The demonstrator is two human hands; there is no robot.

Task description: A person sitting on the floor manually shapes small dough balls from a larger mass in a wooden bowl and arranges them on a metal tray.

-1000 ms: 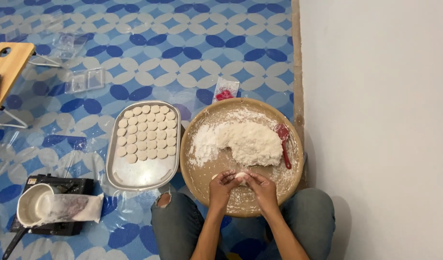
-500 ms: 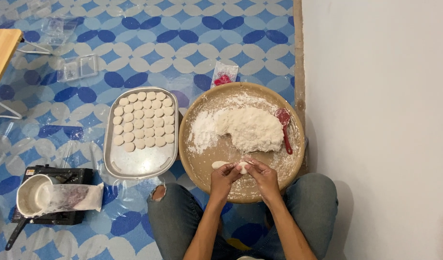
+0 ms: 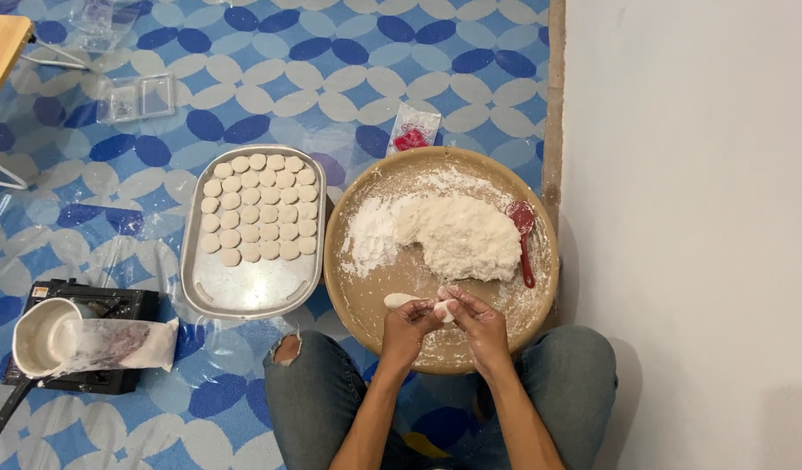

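Note:
Both my hands meet over the near part of a large round tan tray (image 3: pixel 349 287) dusted with flour. My left hand (image 3: pixel 407 329) and my right hand (image 3: pixel 476 320) pinch a small white piece of dough (image 3: pixel 442 311) between their fingertips. A second small oval dough piece (image 3: pixel 398 300) lies on the tray just left of my left hand. A big lump of white dough (image 3: pixel 460 235) sits in the tray's middle, with loose flour (image 3: pixel 369 239) to its left. A red spatula (image 3: pixel 523 235) lies at the tray's right side.
A metal rectangular tray (image 3: pixel 244 296) left of the round one holds several rows of flat dough discs (image 3: pixel 260 209). A portable stove with a white pot (image 3: pixel 44 335) stands at lower left. A small red-and-white packet (image 3: pixel 413 132) lies behind the round tray. A white wall (image 3: pixel 688 174) fills the right.
My hands have stayed at the tray's near edge working the small dough piece; a second small piece now lies beside my left hand. The camera view has shifted slightly.

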